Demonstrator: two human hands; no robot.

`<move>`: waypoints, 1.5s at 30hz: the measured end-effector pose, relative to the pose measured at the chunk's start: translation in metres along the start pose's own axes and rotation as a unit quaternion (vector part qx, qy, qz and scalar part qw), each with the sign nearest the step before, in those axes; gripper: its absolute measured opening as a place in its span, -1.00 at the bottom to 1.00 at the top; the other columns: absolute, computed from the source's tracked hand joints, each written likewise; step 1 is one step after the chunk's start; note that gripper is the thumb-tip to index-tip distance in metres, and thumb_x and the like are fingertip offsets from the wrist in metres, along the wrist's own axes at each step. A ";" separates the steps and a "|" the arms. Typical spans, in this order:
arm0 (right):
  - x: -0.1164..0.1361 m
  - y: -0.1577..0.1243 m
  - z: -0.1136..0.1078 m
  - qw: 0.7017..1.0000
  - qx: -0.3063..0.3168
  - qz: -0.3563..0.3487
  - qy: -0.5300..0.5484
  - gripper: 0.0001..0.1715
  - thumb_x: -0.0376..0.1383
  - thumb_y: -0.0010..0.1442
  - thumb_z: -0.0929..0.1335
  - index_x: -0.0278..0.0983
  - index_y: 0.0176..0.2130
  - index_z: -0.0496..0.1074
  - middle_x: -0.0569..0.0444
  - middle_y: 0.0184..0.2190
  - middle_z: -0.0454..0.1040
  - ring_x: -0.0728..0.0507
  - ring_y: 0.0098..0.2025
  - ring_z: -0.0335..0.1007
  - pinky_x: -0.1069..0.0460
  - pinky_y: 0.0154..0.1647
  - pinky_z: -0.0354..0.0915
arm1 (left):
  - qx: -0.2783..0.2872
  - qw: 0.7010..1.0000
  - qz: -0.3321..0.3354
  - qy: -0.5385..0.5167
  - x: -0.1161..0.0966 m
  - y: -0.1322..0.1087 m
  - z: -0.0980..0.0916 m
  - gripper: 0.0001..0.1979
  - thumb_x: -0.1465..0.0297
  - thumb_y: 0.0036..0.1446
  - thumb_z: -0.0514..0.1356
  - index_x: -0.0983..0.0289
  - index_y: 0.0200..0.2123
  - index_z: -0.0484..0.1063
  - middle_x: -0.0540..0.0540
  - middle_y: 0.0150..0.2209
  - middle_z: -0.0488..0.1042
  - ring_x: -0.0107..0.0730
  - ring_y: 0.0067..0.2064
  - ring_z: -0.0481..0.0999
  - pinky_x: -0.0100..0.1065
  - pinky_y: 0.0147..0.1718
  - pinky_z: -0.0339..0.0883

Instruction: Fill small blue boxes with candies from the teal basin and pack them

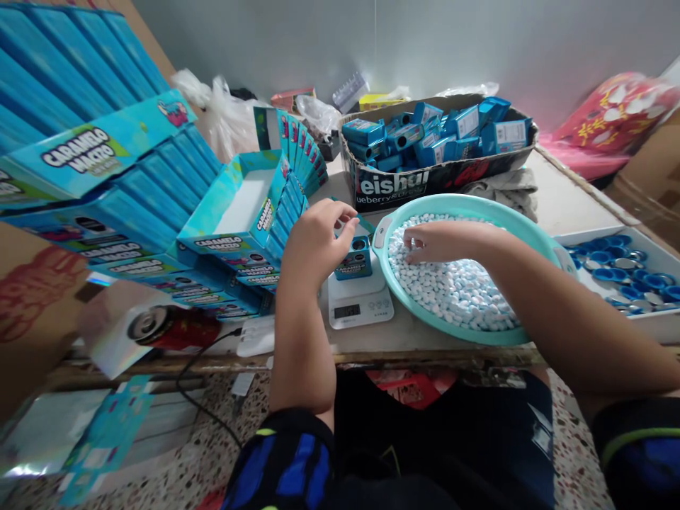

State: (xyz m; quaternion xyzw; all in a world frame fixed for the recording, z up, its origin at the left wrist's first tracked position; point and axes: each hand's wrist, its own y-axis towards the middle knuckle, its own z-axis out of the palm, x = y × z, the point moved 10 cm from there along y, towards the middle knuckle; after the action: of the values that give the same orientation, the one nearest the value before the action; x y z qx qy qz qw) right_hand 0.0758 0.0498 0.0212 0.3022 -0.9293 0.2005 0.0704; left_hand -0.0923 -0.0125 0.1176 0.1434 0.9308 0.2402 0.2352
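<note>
My left hand [319, 237] hovers at the left side of a small blue box [353, 263], its fingers loosely curled and the thumb apart from them. I see nothing held between them. The box stands on a white digital scale [362, 312]; a round dark opening shows near its top. My right hand [433, 243] reaches into a turquoise basin [457, 337] of small white and pale blue candies [467, 294]. Its fingers are bent down with the tips among the candies, so how many it grips is hidden.
Stacked blue display boxes [122, 159] rise on the left, beside an open display tray [241, 202]. Behind the basin, a cardboard box [372, 190] holds blue containers. Blue round caps fill a white tray [566, 244] at right. A drink can [175, 327] lies near the front edge.
</note>
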 end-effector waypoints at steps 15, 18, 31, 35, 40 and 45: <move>-0.004 0.008 0.006 1.000 -0.002 -0.009 -0.012 -0.65 -0.10 0.30 0.43 -0.20 0.02 0.52 -0.03 -0.15 0.59 -0.20 -0.25 0.49 -0.04 -0.33 0.27 | 0.006 0.999 0.026 0.026 -0.006 0.000 0.005 -0.88 0.40 0.35 0.18 0.24 -0.16 0.53 0.12 -0.18 0.58 -0.24 -0.09 0.56 -0.19 -0.07 0.43; -0.004 0.003 -0.005 0.999 -0.041 -0.002 -0.019 -0.72 -0.09 0.38 0.38 -0.18 -0.04 0.57 -0.02 -0.18 0.61 -0.20 -0.26 0.50 -0.04 -0.32 0.28 | -0.055 0.994 0.073 0.062 -0.023 -0.026 -0.023 -0.87 0.40 0.38 0.16 0.22 -0.11 0.52 0.11 -0.13 0.60 -0.23 -0.04 0.57 -0.17 0.00 0.43; 0.142 0.044 -0.012 0.971 -0.106 -0.204 -0.063 -0.16 -0.12 0.16 0.55 -0.31 0.32 0.39 -0.17 -0.03 0.62 -0.35 -0.06 0.59 -0.06 -0.18 0.42 | -0.119 0.949 -0.121 0.265 0.051 -0.062 -0.100 -0.70 0.14 0.28 0.28 0.22 -0.08 0.54 0.24 -0.12 0.56 0.09 0.05 0.48 0.20 0.37 0.05; 0.152 0.039 -0.063 0.962 -0.166 -0.213 -0.030 -0.31 -0.11 0.14 0.56 -0.25 0.20 0.49 -0.08 -0.09 0.64 -0.27 -0.09 0.59 -0.01 -0.19 0.38 | -0.091 0.938 -0.119 0.313 0.053 -0.061 -0.097 -0.72 0.15 0.34 0.19 0.24 -0.17 0.54 0.24 -0.20 0.54 0.06 -0.03 0.48 0.04 0.14 0.26; 0.161 0.032 -0.196 0.890 -0.411 -0.188 0.055 -0.30 0.00 0.33 0.39 -0.29 0.31 0.36 -0.10 0.09 0.57 -0.26 0.04 0.51 -0.06 0.00 0.35 | -0.078 0.933 -0.115 0.333 0.054 -0.062 -0.093 -0.75 0.22 0.36 0.16 0.23 -0.16 0.57 0.22 -0.21 0.56 0.04 -0.04 0.49 -0.01 0.02 0.24; 0.235 0.119 -0.204 0.914 -0.325 -0.241 -0.035 -0.27 -0.15 0.24 0.47 -0.30 0.32 0.39 -0.11 0.16 0.54 -0.32 0.15 0.47 -0.06 0.07 0.35 | -0.096 0.934 -0.115 0.323 0.055 -0.064 -0.095 -0.75 0.21 0.37 0.16 0.21 -0.16 0.58 0.18 -0.21 0.57 0.00 -0.06 0.49 -0.04 0.01 0.21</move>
State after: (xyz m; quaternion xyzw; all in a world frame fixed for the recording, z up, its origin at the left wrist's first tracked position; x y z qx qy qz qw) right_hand -0.1824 0.0969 0.2265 0.4842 -0.8439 -0.1468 0.1787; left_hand -0.1973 -0.0814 0.1378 -0.0736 0.9393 0.3326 -0.0397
